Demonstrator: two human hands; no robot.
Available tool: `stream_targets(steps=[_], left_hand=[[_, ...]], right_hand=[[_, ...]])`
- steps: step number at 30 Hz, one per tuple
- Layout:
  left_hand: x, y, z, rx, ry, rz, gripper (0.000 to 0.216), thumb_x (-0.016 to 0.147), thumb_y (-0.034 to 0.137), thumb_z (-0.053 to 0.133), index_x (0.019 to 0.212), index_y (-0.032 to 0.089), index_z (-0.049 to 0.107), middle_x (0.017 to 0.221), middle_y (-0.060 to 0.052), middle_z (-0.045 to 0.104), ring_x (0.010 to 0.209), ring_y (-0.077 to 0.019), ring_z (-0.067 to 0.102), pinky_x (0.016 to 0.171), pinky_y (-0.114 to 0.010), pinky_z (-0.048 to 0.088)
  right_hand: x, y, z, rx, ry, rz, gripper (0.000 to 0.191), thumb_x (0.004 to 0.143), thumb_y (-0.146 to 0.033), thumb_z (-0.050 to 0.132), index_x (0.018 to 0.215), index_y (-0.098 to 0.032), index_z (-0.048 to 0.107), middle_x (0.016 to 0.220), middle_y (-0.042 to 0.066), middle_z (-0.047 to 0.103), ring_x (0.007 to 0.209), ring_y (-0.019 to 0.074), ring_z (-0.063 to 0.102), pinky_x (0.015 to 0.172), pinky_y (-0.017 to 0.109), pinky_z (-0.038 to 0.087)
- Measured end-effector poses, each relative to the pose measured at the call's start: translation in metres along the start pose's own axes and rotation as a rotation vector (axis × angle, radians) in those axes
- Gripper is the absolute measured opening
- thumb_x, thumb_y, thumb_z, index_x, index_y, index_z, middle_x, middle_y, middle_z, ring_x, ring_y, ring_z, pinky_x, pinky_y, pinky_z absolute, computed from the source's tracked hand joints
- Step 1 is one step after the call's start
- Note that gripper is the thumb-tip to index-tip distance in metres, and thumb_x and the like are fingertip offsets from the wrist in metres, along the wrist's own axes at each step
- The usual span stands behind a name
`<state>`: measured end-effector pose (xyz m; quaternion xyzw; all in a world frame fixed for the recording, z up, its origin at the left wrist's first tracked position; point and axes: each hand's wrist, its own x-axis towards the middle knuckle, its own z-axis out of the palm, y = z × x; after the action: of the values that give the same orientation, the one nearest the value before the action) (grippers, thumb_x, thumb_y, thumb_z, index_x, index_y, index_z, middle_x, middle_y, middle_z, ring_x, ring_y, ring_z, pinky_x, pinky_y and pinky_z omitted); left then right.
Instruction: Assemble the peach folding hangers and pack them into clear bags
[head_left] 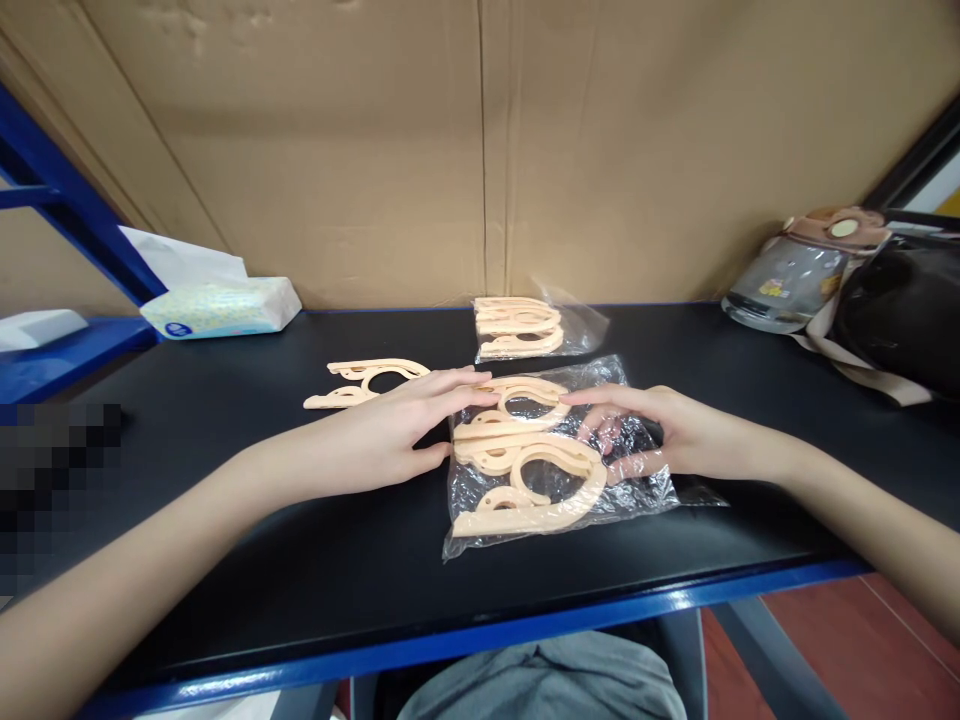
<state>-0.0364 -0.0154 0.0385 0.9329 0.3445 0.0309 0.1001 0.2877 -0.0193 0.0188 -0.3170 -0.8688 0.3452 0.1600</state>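
Observation:
A clear plastic bag (645,480) lies on the black table (300,560), with peach plastic hanger pieces (525,470) inside it. My left hand (405,430) rests flat at the bag's left edge, its fingers stretched onto the top hanger piece. On the bag's right side lies my right hand (660,430), fingers extended and partly under the clear film, holding the opening. A loose peach hanger piece (367,380) sits on the table just behind my left hand. Farther back lies a second bag of peach hanger pieces (525,328).
A tissue pack (221,305) stands at the back left by a blue shelf frame (67,210). A water jug (802,270) and a dark bag (900,310) sit at the back right. A cardboard wall (480,150) closes the back. The table has a blue front edge (525,625).

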Motion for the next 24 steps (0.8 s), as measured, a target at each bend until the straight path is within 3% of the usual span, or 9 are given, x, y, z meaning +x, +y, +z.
stream_targets(steps=[5, 10, 14, 18, 24], left_hand=[[0.000, -0.007, -0.003, 0.021, 0.103, 0.001, 0.054, 0.093, 0.026, 0.048, 0.145, 0.034, 0.033, 0.160, 0.001, 0.018, 0.147, -0.0223, 0.017, 0.117, -0.047, 0.025], [-0.003, -0.028, -0.021, 0.001, 0.206, -0.132, 0.055, 0.091, 0.051, 0.049, 0.142, 0.032, 0.040, 0.159, -0.001, 0.021, 0.146, -0.0281, 0.017, 0.114, -0.049, 0.030], [-0.014, -0.052, -0.037, 0.052, 0.075, -0.317, 0.082, 0.078, 0.070, 0.055, 0.147, 0.032, 0.032, 0.161, 0.000, 0.016, 0.147, -0.0315, 0.011, 0.117, -0.050, 0.019], [-0.027, -0.076, -0.043, 0.111, -0.110, -0.480, 0.101, 0.069, 0.076, 0.059, 0.151, 0.028, 0.025, 0.161, -0.005, 0.014, 0.147, -0.0343, 0.010, 0.116, -0.051, 0.017], [-0.034, -0.093, -0.041, 0.169, -0.113, -0.462, 0.091, 0.075, 0.069, 0.060, 0.143, 0.012, 0.040, 0.153, -0.019, 0.032, 0.141, -0.0397, 0.026, 0.110, -0.057, 0.026]], right_hand=[[0.001, -0.004, 0.001, -0.072, 0.021, -0.005, 0.062, 0.084, -0.038, 0.067, 0.140, -0.030, 0.042, 0.103, -0.001, 0.069, 0.092, 0.0159, 0.065, 0.085, 0.030, 0.050], [0.001, -0.009, 0.004, -0.154, 0.034, -0.020, 0.058, 0.086, -0.039, 0.064, 0.139, -0.032, 0.042, 0.101, -0.002, 0.068, 0.094, 0.0163, 0.065, 0.086, 0.030, 0.048], [-0.001, -0.010, 0.004, -0.151, 0.024, -0.010, 0.059, 0.086, -0.037, 0.065, 0.140, -0.033, 0.040, 0.102, -0.002, 0.067, 0.093, 0.0153, 0.064, 0.085, 0.029, 0.048], [-0.002, -0.009, 0.002, -0.121, 0.010, -0.005, 0.061, 0.085, -0.036, 0.066, 0.140, -0.033, 0.039, 0.101, -0.003, 0.066, 0.094, 0.0152, 0.063, 0.086, 0.030, 0.048], [-0.002, 0.000, -0.004, -0.110, 0.085, 0.034, 0.059, 0.088, -0.033, 0.059, 0.143, -0.030, 0.036, 0.098, 0.001, 0.067, 0.083, 0.0152, 0.063, 0.074, 0.031, 0.050]])
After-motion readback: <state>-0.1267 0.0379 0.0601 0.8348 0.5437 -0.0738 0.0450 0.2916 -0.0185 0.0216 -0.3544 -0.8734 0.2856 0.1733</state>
